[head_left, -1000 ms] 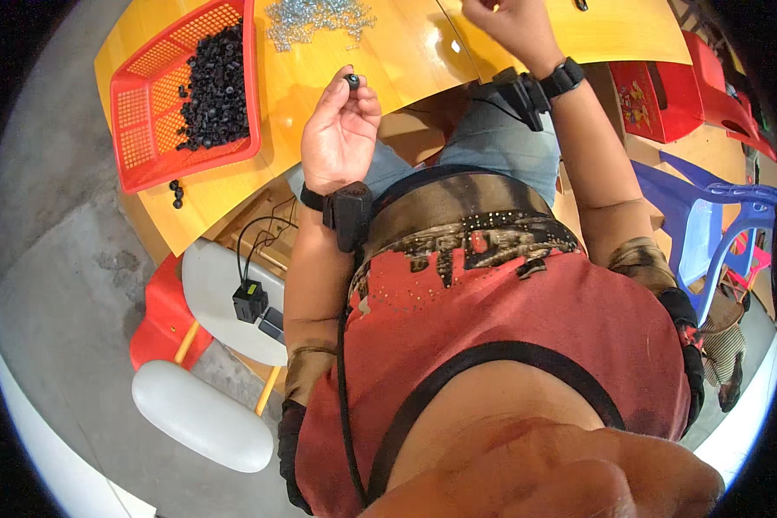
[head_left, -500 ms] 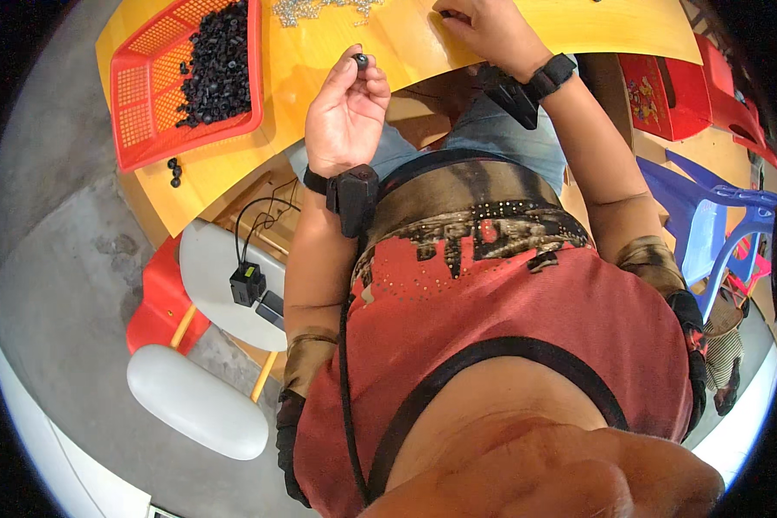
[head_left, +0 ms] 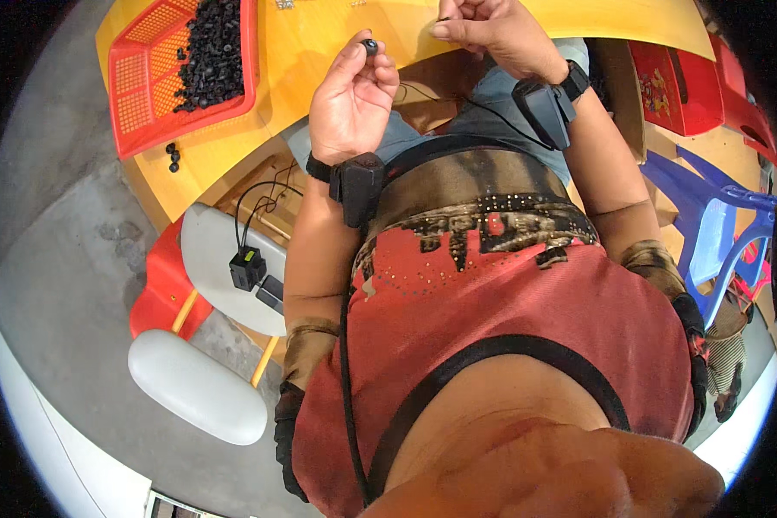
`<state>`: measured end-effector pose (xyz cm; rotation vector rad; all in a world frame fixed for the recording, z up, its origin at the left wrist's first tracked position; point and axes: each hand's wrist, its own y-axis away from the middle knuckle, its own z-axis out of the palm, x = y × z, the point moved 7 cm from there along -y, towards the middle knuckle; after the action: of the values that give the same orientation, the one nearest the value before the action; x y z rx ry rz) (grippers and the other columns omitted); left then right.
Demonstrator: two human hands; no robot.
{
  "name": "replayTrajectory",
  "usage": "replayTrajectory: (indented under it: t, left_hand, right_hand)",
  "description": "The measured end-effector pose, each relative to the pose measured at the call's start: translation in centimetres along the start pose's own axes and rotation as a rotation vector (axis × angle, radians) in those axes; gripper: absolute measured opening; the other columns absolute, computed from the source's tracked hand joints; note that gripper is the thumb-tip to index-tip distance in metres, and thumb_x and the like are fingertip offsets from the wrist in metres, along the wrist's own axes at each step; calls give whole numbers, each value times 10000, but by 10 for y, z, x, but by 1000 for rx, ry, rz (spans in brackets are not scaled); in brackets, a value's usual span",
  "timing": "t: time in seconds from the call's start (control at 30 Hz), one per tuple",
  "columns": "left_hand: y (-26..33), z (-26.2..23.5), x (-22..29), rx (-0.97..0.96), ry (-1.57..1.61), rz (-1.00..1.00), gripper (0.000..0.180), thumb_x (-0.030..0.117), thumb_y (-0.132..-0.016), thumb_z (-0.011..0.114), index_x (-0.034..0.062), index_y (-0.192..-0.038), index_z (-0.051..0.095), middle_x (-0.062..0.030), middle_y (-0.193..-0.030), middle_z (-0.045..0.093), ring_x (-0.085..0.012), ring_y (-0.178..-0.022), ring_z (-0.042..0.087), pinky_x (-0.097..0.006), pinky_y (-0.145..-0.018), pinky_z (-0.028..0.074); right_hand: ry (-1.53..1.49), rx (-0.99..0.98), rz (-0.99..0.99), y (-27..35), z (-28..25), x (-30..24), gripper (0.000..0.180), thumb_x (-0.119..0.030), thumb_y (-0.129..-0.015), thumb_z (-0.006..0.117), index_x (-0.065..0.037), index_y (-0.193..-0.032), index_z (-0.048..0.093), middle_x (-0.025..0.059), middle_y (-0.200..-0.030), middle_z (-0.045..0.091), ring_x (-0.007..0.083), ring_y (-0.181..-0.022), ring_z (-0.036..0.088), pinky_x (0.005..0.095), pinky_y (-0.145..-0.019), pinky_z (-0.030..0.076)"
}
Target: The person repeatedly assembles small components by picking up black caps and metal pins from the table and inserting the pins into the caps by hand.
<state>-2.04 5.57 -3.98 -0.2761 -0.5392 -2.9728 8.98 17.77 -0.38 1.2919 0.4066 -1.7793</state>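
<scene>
My left hand (head_left: 350,108) is raised palm-up over the yellow table's near edge. Thumb and fingertips pinch a small round black part (head_left: 370,47) with a shiny spot on it. To its right, my right hand (head_left: 502,33) hovers at the table edge, thumb and forefinger pressed together. A tiny dark tip (head_left: 443,19) shows at those fingertips; its kind is too small to make out. Left of my left hand stands a red plastic basket (head_left: 252,52) with a heap of small black parts (head_left: 211,60) in it.
Small clear or silvery bits (head_left: 285,3) lie at the far side of the yellow table (head_left: 302,52). Several loose black parts (head_left: 173,157) sit near its left corner. Around me are a grey-white chair (head_left: 198,388), a blue plastic chair (head_left: 704,216) and red seats (head_left: 678,91).
My right hand has turned at the wrist and drawn slightly toward me, its fingers now pinched. My left hand keeps the black part. The whole view has shifted a little.
</scene>
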Motion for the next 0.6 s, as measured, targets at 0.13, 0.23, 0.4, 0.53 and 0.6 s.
replayTrajectory:
  t: [0.13, 0.23, 0.4, 0.53, 0.6]
  left_hand:
    - [-2, 3, -5, 3, -31, -30, 222, 56, -898, 522, -4, -1110, 548, -107, -946, 596, -173, -820, 555, -290, -763, 473]
    - [-3, 5, -9, 2, -46, -51, 218, 57, -899, 522, -5, -1106, 551, -109, -949, 603, -176, -824, 560, -284, -760, 478]
    - [-1, 7, -15, -23, -78, -86, 208, 56, -903, 520, -6, -1098, 558, -107, -939, 611, -184, -835, 575, -267, -750, 492]
    - [-3, 7, -18, -16, -89, -87, 204, 57, -902, 524, -5, -1091, 565, -105, -928, 618, -189, -831, 583, -271, -750, 495]
    - [-4, 10, -19, -31, -93, -92, 205, 59, -900, 528, -5, -1090, 570, -104, -922, 623, -192, -832, 589, -274, -754, 498]
  right_hand:
    - [-21, -73, -29, 1, 8, 3, 140, 73, -797, 645, -28, -865, 576, 8, -779, 614, 81, -708, 591, 204, -694, 493]
    - [-45, -212, -192, 0, 9, 3, 142, 69, -799, 642, -20, -893, 584, 12, -805, 614, 81, -732, 590, 206, -706, 490]
    - [-71, -116, 6, 11, 11, 9, 148, 58, -811, 630, -14, -936, 594, 16, -834, 611, 80, -750, 589, 208, -712, 486]
    - [-146, -102, 46, 15, 12, 10, 134, 26, -830, 620, -10, -957, 600, 17, -842, 620, 79, -741, 586, 208, -706, 480]
    - [-162, -97, 48, 15, 13, 10, 128, 17, -835, 618, -9, -959, 601, 18, -847, 623, 78, -739, 584, 207, -703, 477]
